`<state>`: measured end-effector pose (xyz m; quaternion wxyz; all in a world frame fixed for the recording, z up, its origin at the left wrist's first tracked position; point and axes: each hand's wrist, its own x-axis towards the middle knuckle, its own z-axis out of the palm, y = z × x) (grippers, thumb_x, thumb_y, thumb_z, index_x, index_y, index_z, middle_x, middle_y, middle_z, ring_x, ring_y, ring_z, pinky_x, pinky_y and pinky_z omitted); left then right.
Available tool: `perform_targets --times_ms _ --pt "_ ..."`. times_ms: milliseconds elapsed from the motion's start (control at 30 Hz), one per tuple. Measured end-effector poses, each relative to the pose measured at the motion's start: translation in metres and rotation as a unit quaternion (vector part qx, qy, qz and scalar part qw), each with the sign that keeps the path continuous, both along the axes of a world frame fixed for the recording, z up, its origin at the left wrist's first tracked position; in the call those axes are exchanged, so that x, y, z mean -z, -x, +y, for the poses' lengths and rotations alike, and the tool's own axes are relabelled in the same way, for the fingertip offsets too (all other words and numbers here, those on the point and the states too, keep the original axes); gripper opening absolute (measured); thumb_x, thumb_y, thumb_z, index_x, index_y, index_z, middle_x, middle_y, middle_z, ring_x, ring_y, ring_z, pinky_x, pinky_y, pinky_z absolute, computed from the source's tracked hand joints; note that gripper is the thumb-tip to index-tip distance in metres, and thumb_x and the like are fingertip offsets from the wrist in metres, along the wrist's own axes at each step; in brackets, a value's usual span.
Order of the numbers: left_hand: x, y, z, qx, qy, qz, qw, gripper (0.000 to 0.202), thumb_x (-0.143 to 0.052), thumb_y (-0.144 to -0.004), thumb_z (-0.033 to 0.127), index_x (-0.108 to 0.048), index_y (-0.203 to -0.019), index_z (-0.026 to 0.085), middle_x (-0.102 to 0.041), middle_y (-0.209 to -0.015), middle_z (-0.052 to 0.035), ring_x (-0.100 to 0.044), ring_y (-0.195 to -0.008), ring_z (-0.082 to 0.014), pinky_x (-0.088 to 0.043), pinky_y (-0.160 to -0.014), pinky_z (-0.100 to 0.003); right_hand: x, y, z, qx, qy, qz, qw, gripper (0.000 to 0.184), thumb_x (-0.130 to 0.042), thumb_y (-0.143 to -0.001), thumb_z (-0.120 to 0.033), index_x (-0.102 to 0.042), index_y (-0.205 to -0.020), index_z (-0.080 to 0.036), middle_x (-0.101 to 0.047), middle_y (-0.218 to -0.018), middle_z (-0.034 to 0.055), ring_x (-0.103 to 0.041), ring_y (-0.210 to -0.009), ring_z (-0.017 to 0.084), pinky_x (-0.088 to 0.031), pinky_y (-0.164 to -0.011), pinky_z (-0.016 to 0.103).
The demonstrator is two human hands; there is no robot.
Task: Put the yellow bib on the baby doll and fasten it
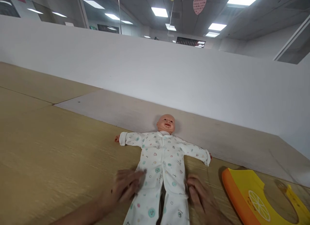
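A baby doll (162,154) lies face up on the wooden table (60,147), arms spread, dressed in a white patterned romper. My left hand (127,186) rests at the romper's left hip edge, fingers stretched out and slightly blurred, touching the fabric. My right hand (200,196) lies flat on the table beside the romper's right hip, fingers extended toward the cloth. Neither hand holds anything.
A yellow and orange silicone bib (254,196) with a lemon print lies at the right of the doll. A white partition wall (169,76) runs along the table's far edge. Paper hearts (199,4) hang from the ceiling.
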<state>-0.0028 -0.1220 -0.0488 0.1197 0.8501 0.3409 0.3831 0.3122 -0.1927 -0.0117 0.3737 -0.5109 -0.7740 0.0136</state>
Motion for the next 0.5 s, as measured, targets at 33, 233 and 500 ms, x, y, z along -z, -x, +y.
perform_targets --times_ms 33,233,500 --pt "-0.008 0.001 0.007 0.004 0.014 -0.007 1.0 0.03 -0.042 -0.089 0.025 -0.059 -0.113 0.029 -0.069 -0.081 -0.0032 -0.064 -0.071 -0.0171 -0.052 -0.067 -0.029 0.007 -0.003 0.005 0.029 0.013 0.019 0.999 0.016 -0.039 -0.09 -0.02 -0.051 -0.1 -0.026 -0.061 -0.098 0.0004 -0.063 -0.088 0.01 -0.055 -0.072 0.018" --pt "-0.028 -0.023 0.047 -0.054 0.152 -0.043 0.986 0.036 -0.037 -0.093 0.031 -0.058 -0.12 0.021 -0.063 -0.101 -0.006 -0.06 -0.091 -0.0156 -0.049 -0.081 -0.026 0.031 -0.01 0.04 0.086 0.139 0.033 0.986 0.044 -0.035 -0.094 -0.035 -0.036 -0.137 -0.027 -0.047 -0.135 0.0038 -0.048 -0.122 0.017 -0.043 -0.103 0.034" --pt "-0.013 -0.041 0.063 -0.062 0.146 -0.064 0.985 0.038 -0.038 -0.092 0.036 -0.061 -0.119 0.024 -0.057 -0.098 -0.0057 -0.057 -0.092 -0.0148 -0.048 -0.085 -0.026 0.035 -0.006 0.063 0.045 0.133 0.068 0.988 0.046 -0.033 -0.094 -0.036 -0.041 -0.137 -0.022 -0.045 -0.137 0.006 -0.043 -0.127 0.018 -0.039 -0.107 0.038"
